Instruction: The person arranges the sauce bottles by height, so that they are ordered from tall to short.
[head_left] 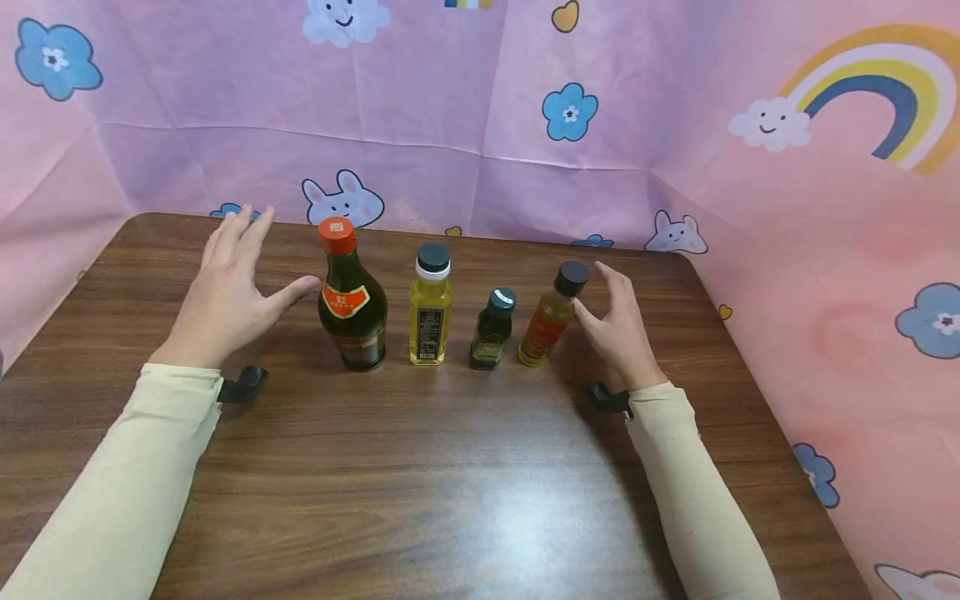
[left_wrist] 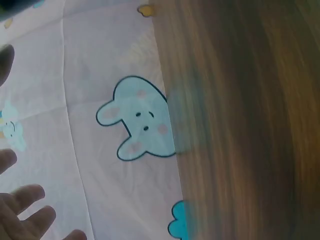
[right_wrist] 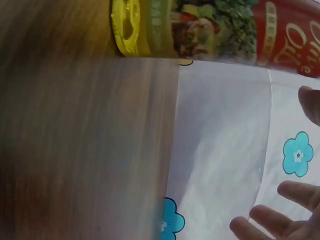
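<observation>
Four bottles stand in a row on the table, as the head view shows. At the left is a large dark green bottle (head_left: pixel 352 308) with a red cap and an orange label. My left hand (head_left: pixel 228 296) hovers beside it with fingers spread, the thumb pointing at its neck. A square bottle of yellow oil (head_left: pixel 430 308) comes after it, then a small dark green bottle (head_left: pixel 492 332). Farthest right is an olive oil bottle (head_left: pixel 549 321) with a black cap and red label. My right hand (head_left: pixel 618 329) is just right of it, fingers extended, thumb tip right at its side.
The brown wooden table (head_left: pixel 375 500) ends at a pink and lilac printed cloth (head_left: pixel 435 100) behind the bottles, which also hangs at the right side. A black strap piece (head_left: pixel 243 385) juts from the left wrist, and another (head_left: pixel 609 398) from the right.
</observation>
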